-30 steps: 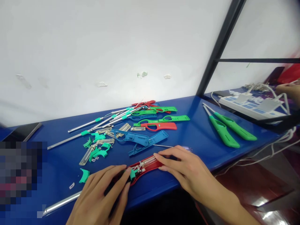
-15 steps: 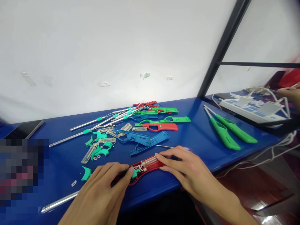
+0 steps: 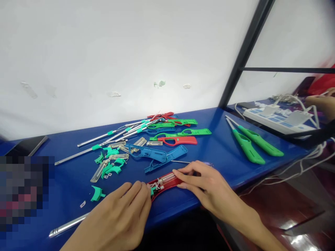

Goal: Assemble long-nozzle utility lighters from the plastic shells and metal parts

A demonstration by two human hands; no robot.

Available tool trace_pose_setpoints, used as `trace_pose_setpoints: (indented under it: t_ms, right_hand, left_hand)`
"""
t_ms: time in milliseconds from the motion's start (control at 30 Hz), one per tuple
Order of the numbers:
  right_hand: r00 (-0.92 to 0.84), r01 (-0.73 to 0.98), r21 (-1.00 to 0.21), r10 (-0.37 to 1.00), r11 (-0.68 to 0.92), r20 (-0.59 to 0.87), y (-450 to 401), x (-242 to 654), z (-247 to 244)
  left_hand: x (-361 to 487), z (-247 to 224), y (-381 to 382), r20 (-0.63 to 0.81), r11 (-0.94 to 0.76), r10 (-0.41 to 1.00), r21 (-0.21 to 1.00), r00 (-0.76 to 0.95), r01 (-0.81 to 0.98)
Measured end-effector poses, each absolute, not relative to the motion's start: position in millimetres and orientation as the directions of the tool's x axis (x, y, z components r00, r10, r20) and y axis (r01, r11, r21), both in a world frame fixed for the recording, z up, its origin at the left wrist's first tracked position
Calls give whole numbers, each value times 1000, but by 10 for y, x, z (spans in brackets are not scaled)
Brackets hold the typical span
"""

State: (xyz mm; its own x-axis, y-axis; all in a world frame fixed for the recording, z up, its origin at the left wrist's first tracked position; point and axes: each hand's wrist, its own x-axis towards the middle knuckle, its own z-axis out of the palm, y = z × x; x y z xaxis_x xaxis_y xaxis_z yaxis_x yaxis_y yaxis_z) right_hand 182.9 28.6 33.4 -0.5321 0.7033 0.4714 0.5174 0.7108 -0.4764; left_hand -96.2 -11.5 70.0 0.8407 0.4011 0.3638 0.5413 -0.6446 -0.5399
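Note:
A red lighter half-shell [image 3: 170, 184] lies near the table's front edge, holding a clear tank, white wires and a green trigger piece [image 3: 153, 190]. My left hand [image 3: 123, 212] is closed over the shell's left end, its fingertips beside the green piece and partly hidden. The fingers and thumb of my right hand [image 3: 201, 179] pinch the shell's right end. From under my left hand a silver metal tube [image 3: 68, 226] sticks out to the left. A thin screwdriver [image 3: 180, 161] lies behind my right hand.
Behind are blue shells [image 3: 151, 153], a red shell [image 3: 180, 140], green shells [image 3: 193, 132], tubes [image 3: 78, 156] and clear tanks [image 3: 99, 170]. Two green lighters [image 3: 248, 148] lie right, near a power strip [image 3: 277, 120] and another person's hand [image 3: 323, 103]. A phone [image 3: 27, 146] is left.
My left hand has shifted slightly and its fingers have drawn together over the shell's left end, covering more of it. My right hand keeps its grip. The view has moved slightly.

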Motion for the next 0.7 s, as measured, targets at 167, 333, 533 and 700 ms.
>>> trace_pose_setpoints:
  t_ms: [167,333,533,700]
  right_hand:
    - [-525,511,-486,705,709,476,304,1825,326]
    - [-511,505,-495,707,707,488,301,1823,312]
    - [-463,518,-501,719,694,518,300,1823,240]
    - [-455,512,-529,736,677,501,309,1830,233]
  left_hand:
    - [-1003,697,-53,319,-664,356,-575,878,478]
    - [-970,701,-55,302,-668,353,-581,885,465]
    - [-1014,661,-122,329,-633,421,-560,845,534]
    - [-1067,587,-183,356,-633,513,-458,781,624]
